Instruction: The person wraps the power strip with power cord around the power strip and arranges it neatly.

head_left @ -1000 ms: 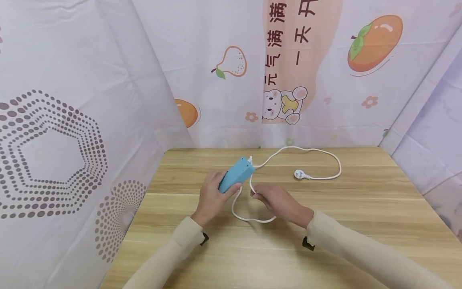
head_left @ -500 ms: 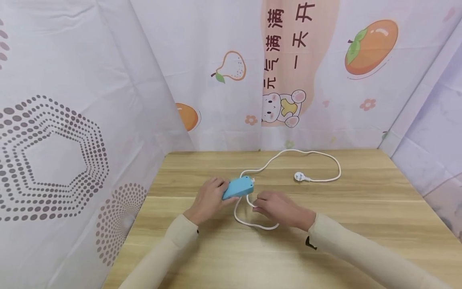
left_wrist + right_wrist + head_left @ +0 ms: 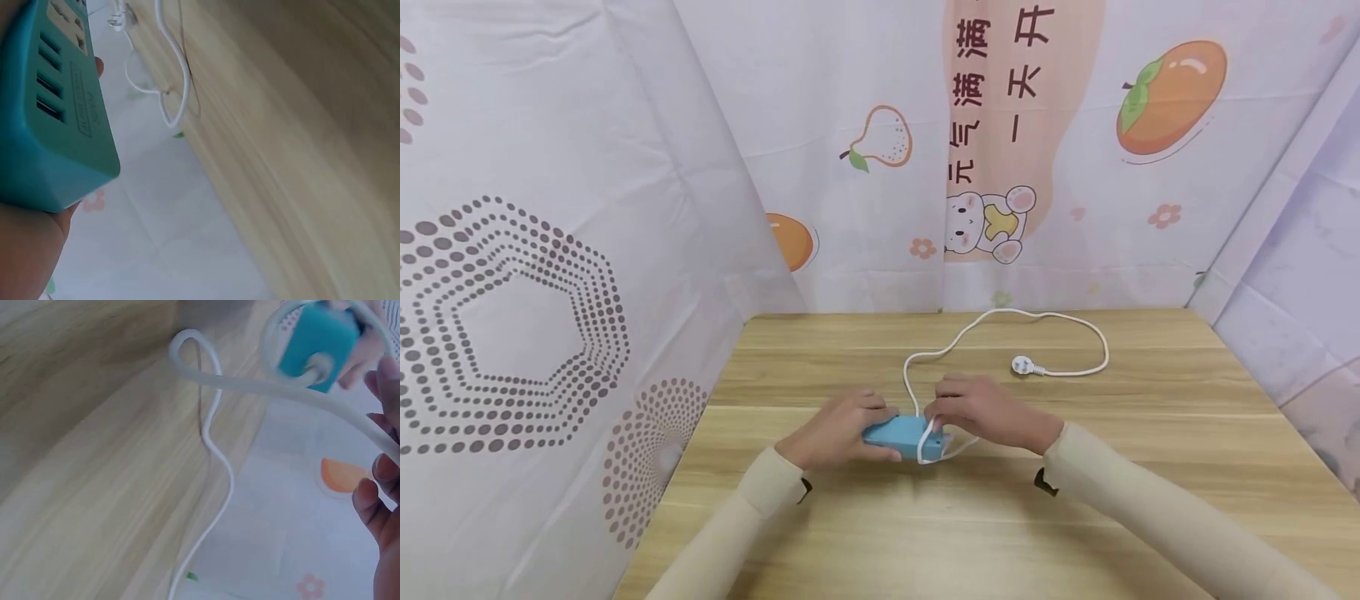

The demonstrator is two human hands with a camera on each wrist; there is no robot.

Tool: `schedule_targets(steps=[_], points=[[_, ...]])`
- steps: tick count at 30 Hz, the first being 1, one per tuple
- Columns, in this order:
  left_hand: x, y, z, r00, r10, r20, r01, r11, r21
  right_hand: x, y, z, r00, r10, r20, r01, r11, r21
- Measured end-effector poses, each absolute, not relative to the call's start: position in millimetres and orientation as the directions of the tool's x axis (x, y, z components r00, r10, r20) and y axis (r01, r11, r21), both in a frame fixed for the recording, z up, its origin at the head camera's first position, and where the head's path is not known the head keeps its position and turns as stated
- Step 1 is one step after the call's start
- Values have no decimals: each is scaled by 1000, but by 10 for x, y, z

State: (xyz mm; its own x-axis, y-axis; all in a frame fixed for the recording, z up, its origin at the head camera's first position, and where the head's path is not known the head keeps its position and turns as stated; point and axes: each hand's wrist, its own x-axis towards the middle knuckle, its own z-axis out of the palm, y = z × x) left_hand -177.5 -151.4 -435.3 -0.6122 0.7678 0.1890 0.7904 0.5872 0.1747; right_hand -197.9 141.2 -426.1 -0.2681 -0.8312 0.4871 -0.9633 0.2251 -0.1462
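My left hand (image 3: 838,429) grips a blue power strip (image 3: 898,433) just above the table. In the left wrist view the strip (image 3: 69,144) shows a socket and several USB slots. Its white cord (image 3: 920,450) passes across the front of the strip's right end. My right hand (image 3: 992,412) pinches the cord beside that end. The right wrist view has the cord (image 3: 281,389) running into the fingers, with a loop around the blurred strip (image 3: 334,337). The plug (image 3: 1022,365) lies on the table behind my right hand.
The rest of the cord (image 3: 1045,314) curves over the back of the wooden table (image 3: 865,533) to the plug. A printed curtain (image 3: 865,233) hangs along the table's far edge, and another patterned curtain (image 3: 647,208) hangs at the left.
My left hand has lowered the power strip toward me and turned it nearly level. The cord in my right hand has come across the strip's right end. The plug stays put.
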Motion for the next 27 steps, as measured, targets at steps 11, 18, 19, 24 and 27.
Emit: schedule_targets(steps=[11, 18, 19, 24, 27], points=[[-1691, -1470, -4325, -674, 707, 215, 714, 550, 433, -2075, 1515, -4333, -297, -793, 532, -953, 278, -119], [-1668, -1484, -4378, -713, 669, 211, 665, 550, 505, -2112, 1522, -4389, -309, -766, 564, -948, 297, -116], [-1664, -1486, -4383, -718, 665, 206, 656, 547, 520, -2111, 1524, -4393, -314, -761, 568, -946, 301, -118], [-1642, -1491, -4385, -748, 641, 175, 581, 504, 639, -2077, 1523, -4396, -378, -741, 554, -923, 347, -166], [-1626, -1486, -4382, -766, 618, 177, 529, 450, 719, -2046, 1502, -4390, -453, -724, 520, -891, 385, -240]])
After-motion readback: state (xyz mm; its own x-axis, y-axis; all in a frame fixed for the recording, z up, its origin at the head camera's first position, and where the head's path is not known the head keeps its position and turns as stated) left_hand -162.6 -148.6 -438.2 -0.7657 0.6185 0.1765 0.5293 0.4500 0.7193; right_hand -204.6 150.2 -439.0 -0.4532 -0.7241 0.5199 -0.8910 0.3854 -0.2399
